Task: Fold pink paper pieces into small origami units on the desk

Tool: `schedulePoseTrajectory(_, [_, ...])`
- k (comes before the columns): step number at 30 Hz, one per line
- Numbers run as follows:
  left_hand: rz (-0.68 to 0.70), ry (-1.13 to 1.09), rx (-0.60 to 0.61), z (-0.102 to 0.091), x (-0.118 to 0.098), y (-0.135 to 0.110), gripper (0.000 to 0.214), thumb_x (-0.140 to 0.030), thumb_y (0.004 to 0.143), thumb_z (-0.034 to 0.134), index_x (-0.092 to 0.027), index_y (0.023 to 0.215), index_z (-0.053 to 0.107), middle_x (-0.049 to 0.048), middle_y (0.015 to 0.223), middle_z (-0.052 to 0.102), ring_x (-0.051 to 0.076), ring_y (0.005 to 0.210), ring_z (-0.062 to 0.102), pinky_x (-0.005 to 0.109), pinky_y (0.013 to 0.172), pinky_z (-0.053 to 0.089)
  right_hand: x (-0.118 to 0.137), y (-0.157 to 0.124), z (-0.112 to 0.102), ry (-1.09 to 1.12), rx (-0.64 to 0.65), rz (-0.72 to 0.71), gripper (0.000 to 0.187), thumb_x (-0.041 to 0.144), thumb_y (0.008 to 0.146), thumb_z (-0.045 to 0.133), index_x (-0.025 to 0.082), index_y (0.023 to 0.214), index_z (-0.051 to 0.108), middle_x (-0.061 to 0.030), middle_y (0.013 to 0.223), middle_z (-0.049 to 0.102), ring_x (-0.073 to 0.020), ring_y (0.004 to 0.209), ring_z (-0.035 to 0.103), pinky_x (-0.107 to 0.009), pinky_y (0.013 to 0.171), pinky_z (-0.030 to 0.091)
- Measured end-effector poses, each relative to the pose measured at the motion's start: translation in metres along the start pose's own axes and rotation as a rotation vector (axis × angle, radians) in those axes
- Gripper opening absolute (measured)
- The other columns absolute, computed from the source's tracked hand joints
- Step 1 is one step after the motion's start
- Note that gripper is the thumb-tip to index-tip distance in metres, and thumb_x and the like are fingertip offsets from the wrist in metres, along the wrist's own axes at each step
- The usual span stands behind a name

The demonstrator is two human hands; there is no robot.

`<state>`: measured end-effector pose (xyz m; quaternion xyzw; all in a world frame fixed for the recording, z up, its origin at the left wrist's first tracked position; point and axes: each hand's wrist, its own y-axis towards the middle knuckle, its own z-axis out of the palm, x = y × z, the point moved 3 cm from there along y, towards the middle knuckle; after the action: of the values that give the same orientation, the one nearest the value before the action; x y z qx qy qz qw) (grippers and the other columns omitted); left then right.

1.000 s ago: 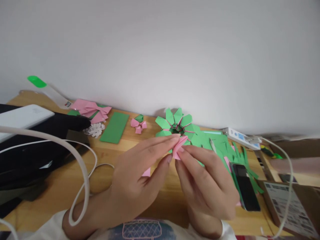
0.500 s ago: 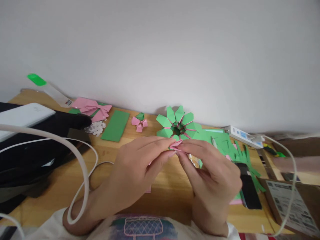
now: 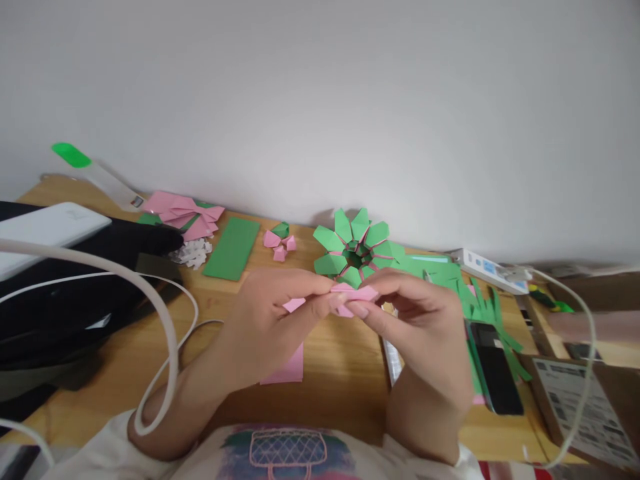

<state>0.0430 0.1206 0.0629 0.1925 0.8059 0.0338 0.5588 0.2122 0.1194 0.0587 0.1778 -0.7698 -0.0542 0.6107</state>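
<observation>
Between my two hands is a small folded piece of pink paper (image 3: 356,293), held up above the wooden table. My left hand (image 3: 280,327) pinches its left end between thumb and fingers. On the other end, my right hand (image 3: 425,327) grips with thumb and forefinger. Just behind the fingertips stands a green and pink folded-paper flower (image 3: 356,243) with an open middle. Pink paper (image 3: 287,369) lies on the table below my left hand, partly covered by it. Small folded pink pieces (image 3: 280,252) with one green piece (image 3: 281,230) sit further back.
A green paper sheet (image 3: 233,249), pink folded strips (image 3: 185,212) and white scraps (image 3: 193,254) are at the back left. Right of me are green cut strips (image 3: 480,303), a phone (image 3: 497,370) and a power strip (image 3: 490,270). A white cable (image 3: 167,320) loops over my left forearm.
Both hands have turned the pink paper, so more of its flat face shows. My right thumb now lies along its lower edge. More of the pink paper on the table is visible.
</observation>
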Motion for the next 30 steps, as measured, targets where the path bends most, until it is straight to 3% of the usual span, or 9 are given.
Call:
schedulePoseTrajectory(6, [-0.192,-0.111,0.085,0.003,0.008,0.003,0.021,-0.025,0.084,0.062,-0.019,0.072,0.078,-0.0017,0.061,0.072,0.011,0.054,0.059,0.018,0.044,0.037,-0.012,0.002,0.002,0.174,0.049,0.236,0.014,0.017,0.068,0.082,0.019,0.066,0.068,0.0022,0.061,0.065,-0.0096,0.056,0.057,-0.022,0.05,0.042])
schedulePoseTrajectory(9, [-0.191,-0.14,0.086,0.004,0.008,0.004,0.022,-0.022,0.084,0.062,-0.02,0.069,0.077,-0.0032,0.058,0.07,0.008,0.052,0.056,0.016,0.044,0.035,-0.013,0.002,0.004,0.21,0.069,0.292,0.016,0.019,0.066,0.083,0.019,0.063,0.067,0.0013,0.061,0.065,-0.0093,0.055,0.056,-0.022,0.049,0.041])
schedulePoseTrajectory(13, [-0.167,-0.2,0.06,0.004,0.009,0.004,0.021,-0.018,0.084,0.062,-0.021,0.071,0.078,-0.0041,0.062,0.073,0.007,0.054,0.057,0.016,0.047,0.037,-0.013,0.001,0.005,0.27,0.091,0.321,0.017,0.022,0.066,0.084,0.018,0.063,0.067,0.002,0.06,0.063,-0.0091,0.055,0.054,-0.023,0.05,0.041])
schedulePoseTrajectory(21, [-0.339,-0.338,0.079,0.011,0.019,0.005,0.012,-0.031,0.075,0.072,-0.02,0.073,0.077,0.0001,0.068,0.072,0.014,0.063,0.063,0.021,0.056,0.047,-0.01,0.0,0.001,0.268,0.022,0.238,0.01,0.023,0.076,0.077,0.021,0.069,0.07,0.0013,0.065,0.066,-0.0087,0.058,0.055,-0.022,0.054,0.043])
schedulePoseTrajectory(26, [-0.287,-0.266,0.072,0.008,0.02,0.006,0.018,-0.026,0.079,0.065,-0.018,0.065,0.073,-0.0024,0.059,0.064,0.009,0.056,0.053,0.018,0.052,0.041,-0.013,0.004,0.001,0.267,0.022,0.23,0.028,0.03,0.088,0.065,0.02,0.062,0.069,0.0018,0.055,0.061,-0.0077,0.054,0.053,-0.021,0.052,0.043])
schedulePoseTrajectory(30, [-0.282,-0.205,0.14,0.007,0.018,0.007,0.02,-0.026,0.079,0.063,-0.017,0.064,0.071,-0.0022,0.06,0.064,0.009,0.057,0.052,0.018,0.051,0.039,-0.025,0.009,0.003,0.393,0.079,0.357,0.034,0.039,0.086,0.065,0.018,0.059,0.068,0.0019,0.05,0.058,-0.0081,0.046,0.051,-0.021,0.045,0.041])
